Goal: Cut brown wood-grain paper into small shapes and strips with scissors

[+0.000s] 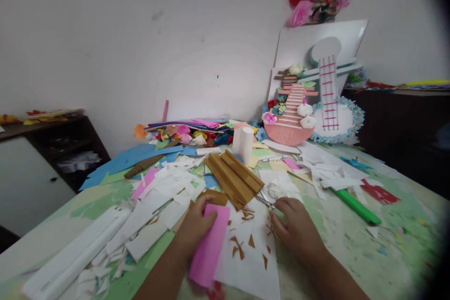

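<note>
My left hand point(200, 222) is closed on a folded strip of pink paper point(211, 253), thumb on top. My right hand point(295, 225) is closed around the handles of a pair of scissors point(264, 201), whose blades point up and left towards the brown paper. That pleated brown paper point(234, 178) lies just beyond both hands. Between the hands, a white sheet point(246, 267) carries several small brown paper scraps point(251, 241). Another brown piece point(214, 197) lies partly behind my left hand. A crumpled white paper point(279, 190) sits beyond my right hand.
White paper scraps point(172, 178) and a long white roll point(80, 253) cover the left. A white paper cylinder point(247, 145) stands behind. A green roll point(356, 206) and red paper point(379, 192) lie right. Decorated paper guitars point(288, 126) lean at the back.
</note>
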